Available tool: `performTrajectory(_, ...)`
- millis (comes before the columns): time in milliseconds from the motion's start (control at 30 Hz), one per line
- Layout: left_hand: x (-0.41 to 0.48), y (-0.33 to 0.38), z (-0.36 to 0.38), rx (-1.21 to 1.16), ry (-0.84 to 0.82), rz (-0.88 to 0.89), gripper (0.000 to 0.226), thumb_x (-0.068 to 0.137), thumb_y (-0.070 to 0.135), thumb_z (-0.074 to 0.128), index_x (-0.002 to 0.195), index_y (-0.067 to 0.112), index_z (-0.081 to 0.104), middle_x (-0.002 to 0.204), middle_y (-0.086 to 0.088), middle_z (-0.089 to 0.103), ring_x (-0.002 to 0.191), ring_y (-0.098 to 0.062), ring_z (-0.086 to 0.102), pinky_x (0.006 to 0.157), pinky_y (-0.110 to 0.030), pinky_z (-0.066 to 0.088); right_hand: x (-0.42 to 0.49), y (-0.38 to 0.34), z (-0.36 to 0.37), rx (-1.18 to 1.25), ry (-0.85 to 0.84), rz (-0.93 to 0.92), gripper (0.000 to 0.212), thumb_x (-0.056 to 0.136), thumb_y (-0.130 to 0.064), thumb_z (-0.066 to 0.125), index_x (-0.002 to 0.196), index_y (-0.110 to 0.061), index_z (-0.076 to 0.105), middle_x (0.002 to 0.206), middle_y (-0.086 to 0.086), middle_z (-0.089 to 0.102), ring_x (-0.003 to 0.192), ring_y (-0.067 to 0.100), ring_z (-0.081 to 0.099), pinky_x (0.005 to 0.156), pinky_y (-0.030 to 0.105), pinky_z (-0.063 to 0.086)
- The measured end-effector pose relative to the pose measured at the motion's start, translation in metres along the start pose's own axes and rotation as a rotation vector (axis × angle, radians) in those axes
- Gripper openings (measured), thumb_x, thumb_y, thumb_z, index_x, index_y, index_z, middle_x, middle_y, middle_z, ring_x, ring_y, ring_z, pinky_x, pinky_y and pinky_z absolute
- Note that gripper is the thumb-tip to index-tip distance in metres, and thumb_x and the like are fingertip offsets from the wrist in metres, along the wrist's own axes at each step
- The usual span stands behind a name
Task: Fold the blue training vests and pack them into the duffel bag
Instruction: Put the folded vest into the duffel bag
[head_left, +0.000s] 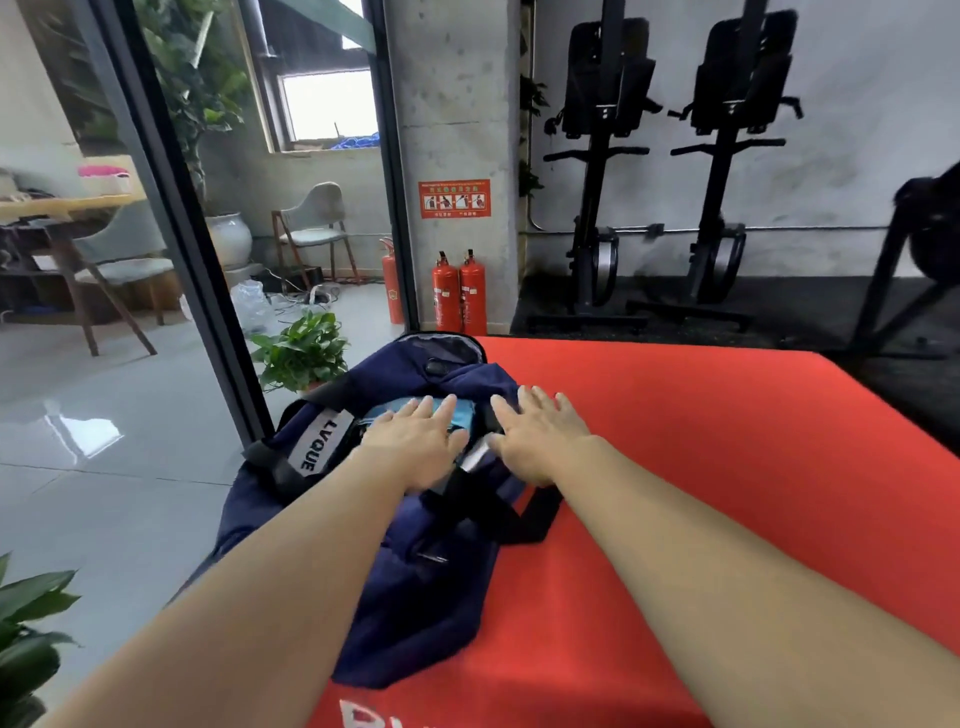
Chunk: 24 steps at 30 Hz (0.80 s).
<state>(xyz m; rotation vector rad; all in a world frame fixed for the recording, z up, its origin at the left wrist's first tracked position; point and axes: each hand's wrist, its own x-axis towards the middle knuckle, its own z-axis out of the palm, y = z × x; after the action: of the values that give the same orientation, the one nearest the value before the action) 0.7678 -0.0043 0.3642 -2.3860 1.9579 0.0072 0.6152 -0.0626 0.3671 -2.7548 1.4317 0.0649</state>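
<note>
Head view. Looks down on a navy duffel bag (415, 597) lying at the left edge of a red bench (727, 467), mouth unzipped and facing up. Shows a light blue training vest (461, 415) inside the opening, mostly covered by the left hand (415, 447). Finds that hand palm down, fingers straight and slightly spread, pressing on the vest and curled round nothing. Finds the right hand (535, 441) just beside it, also palm down and flat, fingers straight, resting on the navy fabric at the right rim of the opening and gripping nothing. Catches a small white piece between the two hands, too unclear to name. Reads LVQUE on a white label (319, 441) on the bag's left side. Sees a black strap (545, 514) looping off the bag onto the bench below the right wrist.

Beyond the bench: two red fire extinguishers (460, 296) standing against a concrete pillar (457, 104), a red sign (454, 199) on the pillar above them, a potted plant (304, 356) on the floor to their left, and two black exercise machines (597, 156) along the wall on the right.
</note>
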Motion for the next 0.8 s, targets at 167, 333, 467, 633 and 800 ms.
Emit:
performTrajectory(167, -0.018, 0.08, -0.003, 0.011, 0.036, 0.143, 0.061, 0.103, 0.05, 0.019, 0.156, 0.026, 0.003, 0.164, -0.002, 0.007, 0.151, -0.022, 0.003, 0.12, -0.049, 0.007, -0.065, 0.044, -0.009, -0.07, -0.007, 0.096, 0.062, 0.104, -0.046, 0.022, 0.156, -0.022, -0.001, 0.162, 0.018, -0.004, 0.15, 0.03, -0.003, 0.12, 0.05, 0.0)
performTrajectory(333, -0.023, 0.17, -0.014, 0.036, 0.021, 0.301, 0.061, 0.103, 0.047, 0.018, 0.156, 0.026, -0.003, 0.164, -0.001, 0.001, 0.151, -0.022, -0.001, 0.121, -0.049, 0.003, -0.13, 0.106, -0.013, -0.074, 0.014, 0.265, 0.061, 0.105, -0.044, 0.022, 0.156, -0.023, -0.004, 0.162, 0.017, -0.006, 0.15, 0.031, -0.004, 0.12, 0.05, -0.001)
performTrajectory(467, -0.032, 0.249, -0.02, 0.1, 0.021, 0.454, 0.06, 0.104, 0.044, 0.017, 0.155, 0.024, -0.007, 0.164, -0.001, -0.002, 0.151, -0.023, -0.004, 0.121, -0.052, 0.002, -0.179, 0.16, -0.007, -0.049, 0.025, 0.418, 0.06, 0.105, -0.043, 0.022, 0.156, -0.025, -0.003, 0.162, 0.016, -0.005, 0.15, 0.032, -0.003, 0.12, 0.051, -0.001)
performTrajectory(633, -0.048, 0.343, -0.023, 0.107, 0.037, 0.617, 0.059, 0.104, 0.044, 0.015, 0.155, 0.027, -0.007, 0.164, 0.0, -0.003, 0.151, -0.022, -0.004, 0.12, -0.052, 0.001, -0.247, 0.229, 0.003, -0.055, 0.038, 0.6, 0.06, 0.104, -0.045, 0.022, 0.156, -0.025, -0.002, 0.162, 0.016, -0.002, 0.15, 0.032, -0.001, 0.119, 0.051, 0.0)
performTrajectory(800, -0.08, 0.433, -0.014, 0.101, 0.034, 0.772, 0.06, 0.104, 0.046, 0.016, 0.156, 0.027, -0.006, 0.164, -0.001, -0.003, 0.151, -0.022, -0.004, 0.12, -0.053, 0.002, -0.323, 0.293, 0.024, -0.072, 0.029, 0.755, 0.062, 0.104, -0.044, 0.025, 0.156, -0.026, -0.002, 0.162, 0.015, -0.001, 0.149, 0.033, 0.003, 0.119, 0.052, 0.003)
